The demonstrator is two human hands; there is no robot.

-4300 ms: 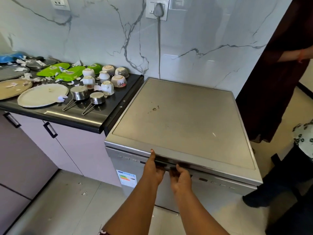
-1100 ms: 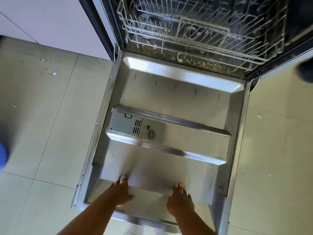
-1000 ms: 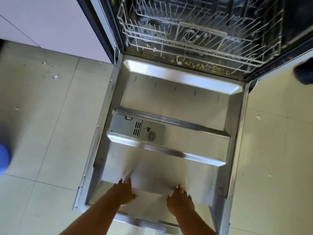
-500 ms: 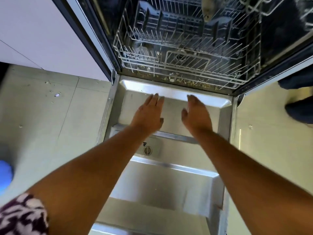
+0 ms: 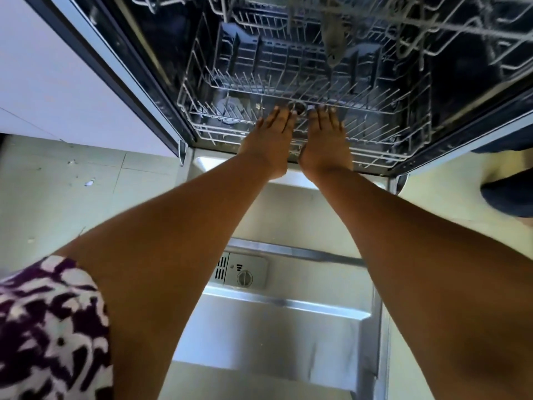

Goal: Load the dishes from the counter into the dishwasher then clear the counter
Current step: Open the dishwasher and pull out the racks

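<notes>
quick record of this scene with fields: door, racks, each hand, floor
appliance: dishwasher door fully open, lying flat
bottom: lower rack inside the tub, no dishes visible in it
top: upper rack only partly in view
left: left hand fingers straight, over the lower rack's front edge, holding nothing
right: right hand beside it, same pose
contact: cannot tell whether the fingers touch the wires
panel: detergent dispenser on the door's inner face
floor: crumbs on the floor tiles left of the door
</notes>
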